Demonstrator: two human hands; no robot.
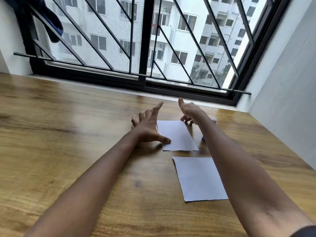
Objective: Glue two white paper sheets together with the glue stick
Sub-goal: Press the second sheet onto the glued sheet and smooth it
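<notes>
Fingers splayed wide on our left hand (pixel 148 129), thumb pinning the far white rectangular paper sheet (pixel 177 136) against sliding. Right hand (pixel 191 111) open, empty; near white paper sheet (pixel 199 178) untouched on the wooden table (pixel 68 134).

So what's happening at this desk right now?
A person sits at a wooden table with two white paper sheets lying apart. The left hand rests its thumb on the far sheet; the right hand hovers open beyond it. The near sheet lies untouched. The glue stick is mostly hidden behind the right forearm, so no gluing shows yet.
</notes>
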